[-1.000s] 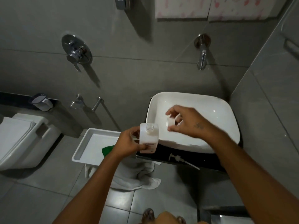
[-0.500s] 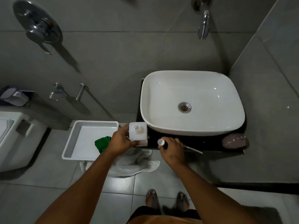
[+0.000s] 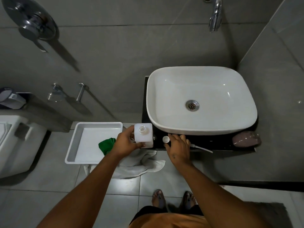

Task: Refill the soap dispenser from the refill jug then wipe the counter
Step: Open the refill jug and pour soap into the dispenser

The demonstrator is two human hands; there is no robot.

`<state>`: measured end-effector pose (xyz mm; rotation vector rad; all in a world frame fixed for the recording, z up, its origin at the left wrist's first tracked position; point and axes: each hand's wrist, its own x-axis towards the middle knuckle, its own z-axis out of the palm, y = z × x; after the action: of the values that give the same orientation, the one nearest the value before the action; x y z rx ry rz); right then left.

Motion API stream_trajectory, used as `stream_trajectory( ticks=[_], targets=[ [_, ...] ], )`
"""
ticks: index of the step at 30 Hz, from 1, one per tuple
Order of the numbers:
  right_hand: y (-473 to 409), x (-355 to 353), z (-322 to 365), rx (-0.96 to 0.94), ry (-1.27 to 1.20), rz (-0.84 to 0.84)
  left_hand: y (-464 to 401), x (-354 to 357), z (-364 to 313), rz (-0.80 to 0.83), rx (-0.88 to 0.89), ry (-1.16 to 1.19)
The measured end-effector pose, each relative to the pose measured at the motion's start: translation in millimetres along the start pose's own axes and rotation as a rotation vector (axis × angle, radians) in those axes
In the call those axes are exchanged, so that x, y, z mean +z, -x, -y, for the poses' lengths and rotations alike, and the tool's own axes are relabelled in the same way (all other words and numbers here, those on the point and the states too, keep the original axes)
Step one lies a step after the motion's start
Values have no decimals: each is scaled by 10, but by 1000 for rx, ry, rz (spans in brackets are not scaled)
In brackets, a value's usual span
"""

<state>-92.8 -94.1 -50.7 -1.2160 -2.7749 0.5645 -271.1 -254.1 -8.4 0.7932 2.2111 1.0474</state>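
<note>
Left hand [image 3: 127, 142] wrapped around the side of the white refill jug [image 3: 143, 134], centre of frame, thumb on the near face, fingers round the left side. Jug stands upright at the left end of the black counter [image 3: 213, 142], mouth open, no cap on it, just left of the white basin [image 3: 201, 100]

Right hand [image 3: 178, 148] lies palm down on the counter front edge, fingers loosely spread, gripping nothing. Small white cap [image 3: 165, 139] sits on the counter touching or just beside its index fingertip; can't tell which

Pump head with dip tube [image 3: 201, 148] lies flat on the counter to the right of the right hand, near end hidden under the fingers. Pinkish soap dispenser [image 3: 246, 141] at the right end of the counter, partly under the basin rim; looks to be lying on its side, blurred, not certain

Left of centre: white tray [image 3: 77, 145] at floor level, green cloth [image 3: 106, 144] at its right edge, partly behind the left wrist. White towel [image 3: 139, 165] crumpled on the floor tiles below the jug

Wall spout [image 3: 214, 15] top right above the basin. Toilet [image 3: 14, 142] at left edge. Person's feet in sandals [image 3: 158, 197] at bottom centre
</note>
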Motion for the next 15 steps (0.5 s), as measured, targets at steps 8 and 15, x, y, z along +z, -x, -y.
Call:
stream_trajectory(
  ticks=[8,15],
  targets=[
    [290,-430,-681,322,-583,-339,2,8,-14,-1,-10,-2],
    [392,-1154,-1680,789,-709,-632,-41,39,66,3,31,5]
  ],
)
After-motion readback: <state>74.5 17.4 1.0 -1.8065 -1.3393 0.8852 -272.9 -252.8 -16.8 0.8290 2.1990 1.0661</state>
